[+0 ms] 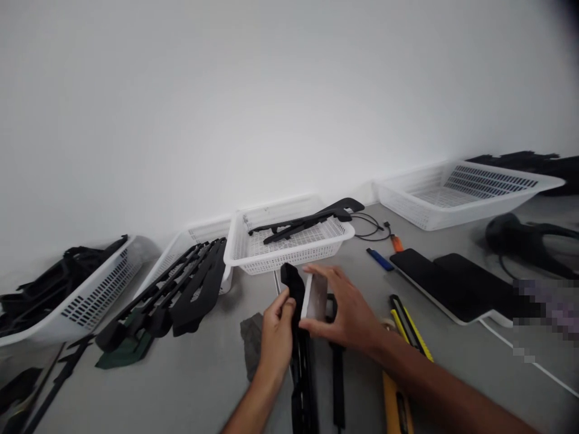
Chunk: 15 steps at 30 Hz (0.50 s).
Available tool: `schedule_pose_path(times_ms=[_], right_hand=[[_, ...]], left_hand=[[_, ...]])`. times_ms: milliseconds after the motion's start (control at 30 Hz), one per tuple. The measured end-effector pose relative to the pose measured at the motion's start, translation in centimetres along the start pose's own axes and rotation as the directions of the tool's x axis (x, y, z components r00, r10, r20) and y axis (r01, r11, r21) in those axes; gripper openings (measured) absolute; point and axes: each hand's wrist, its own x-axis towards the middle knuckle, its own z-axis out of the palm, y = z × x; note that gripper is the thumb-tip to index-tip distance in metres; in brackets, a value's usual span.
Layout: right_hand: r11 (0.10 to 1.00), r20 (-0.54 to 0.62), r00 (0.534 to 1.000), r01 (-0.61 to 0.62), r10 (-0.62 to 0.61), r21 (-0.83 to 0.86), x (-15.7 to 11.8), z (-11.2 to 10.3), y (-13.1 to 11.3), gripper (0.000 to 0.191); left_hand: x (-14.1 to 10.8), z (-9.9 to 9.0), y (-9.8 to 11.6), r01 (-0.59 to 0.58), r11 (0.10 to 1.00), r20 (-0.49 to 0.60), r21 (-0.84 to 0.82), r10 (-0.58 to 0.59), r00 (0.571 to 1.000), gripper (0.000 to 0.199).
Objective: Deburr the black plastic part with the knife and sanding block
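Observation:
My left hand (275, 340) grips a long black plastic part (299, 343) near its upper end, holding it over the grey table. My right hand (346, 310) holds a small flat grey-white block (315, 296) pressed against the side of that part. A second black strip (337, 374) lies on the table just under my right wrist. A dark grey rag (251, 346) lies to the left of my left hand.
White baskets line the wall: one with black parts (289, 241) straight ahead, an empty one (456, 193) at right, others full of black parts (76, 289) at left. Yellow utility knives (407, 325), a blue pen (380, 259), dark tablets (456, 283) and a black headset (525, 241) lie at right.

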Motion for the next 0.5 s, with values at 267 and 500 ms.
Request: schedule_pose_path(times_ms=[267,500], right_hand=[[0.968,0.35,0.902,0.239,-0.252,0.078,-0.8,1.5,-2.2,0.11],[1.0,0.1,0.995,0.009,-0.006,-0.023,-0.4,1.1,0.0,0.107]], left_hand=[[0.8,-1.3,0.4,-0.059,0.987,-0.161,-0.149,0.035,0.986,0.019],[0.1,-0.1,0.4,-0.081,0.996,0.074,-0.039,0.084,0.994,0.038]])
